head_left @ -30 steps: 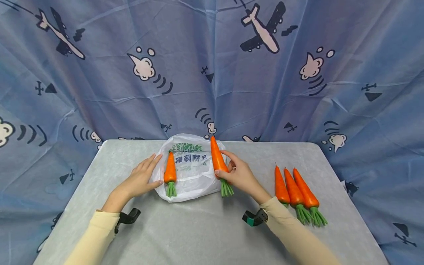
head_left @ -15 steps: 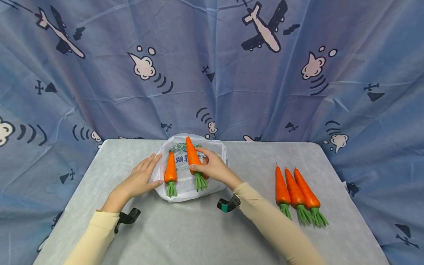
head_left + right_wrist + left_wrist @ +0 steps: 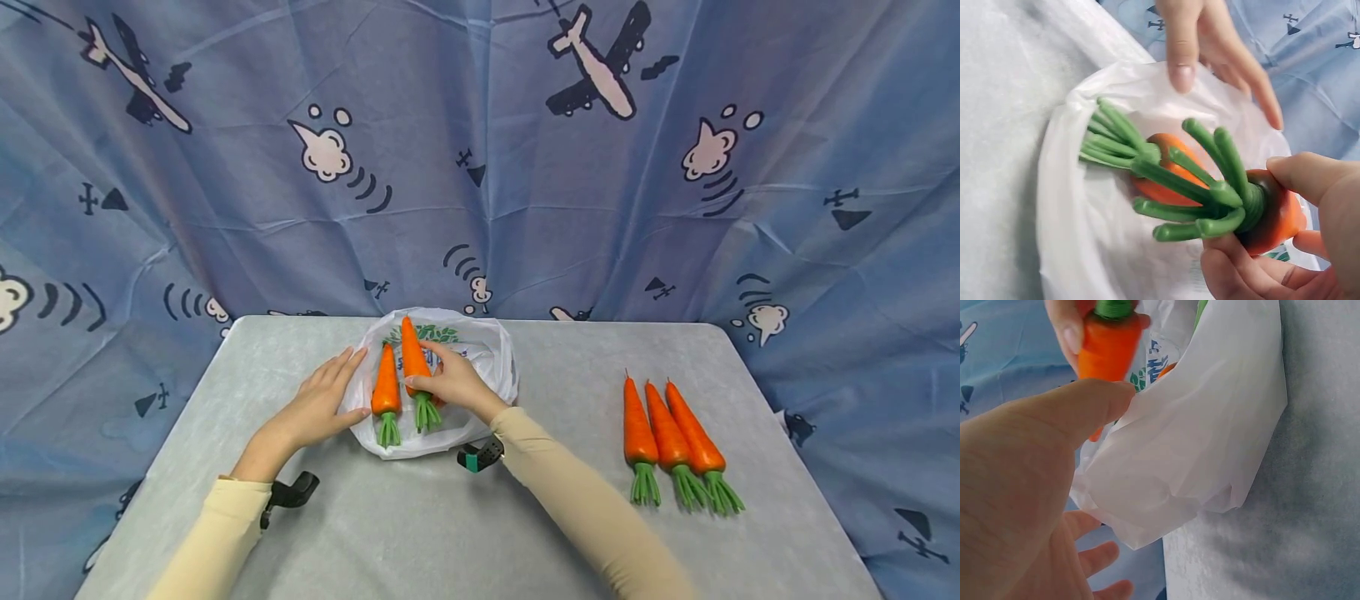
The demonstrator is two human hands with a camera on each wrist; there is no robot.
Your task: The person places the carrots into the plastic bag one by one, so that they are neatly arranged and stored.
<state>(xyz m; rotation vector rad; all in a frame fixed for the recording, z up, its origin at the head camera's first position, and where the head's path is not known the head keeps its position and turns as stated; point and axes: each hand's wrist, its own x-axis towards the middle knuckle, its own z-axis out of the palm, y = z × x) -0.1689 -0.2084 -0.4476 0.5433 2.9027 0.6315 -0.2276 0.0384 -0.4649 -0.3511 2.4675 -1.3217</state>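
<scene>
the right hand, thumb and fingers gripping the held carrot, has carried it left from the right rim of the white bag to left of frame centre; the left hand stays, fingers extended, at its left edge. a second carrot lies in it close by; three carrots lie at frame right. the held one points up-frame, long axis leaning slightly left.

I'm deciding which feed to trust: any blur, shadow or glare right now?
Head view: even light, no strong glare, three loose carrots clear; left wrist view: the held carrot looks soft, and shadow darkens the table beside the bag; right wrist view: green stalks fairly clear, table shadowed along the bag.
</scene>
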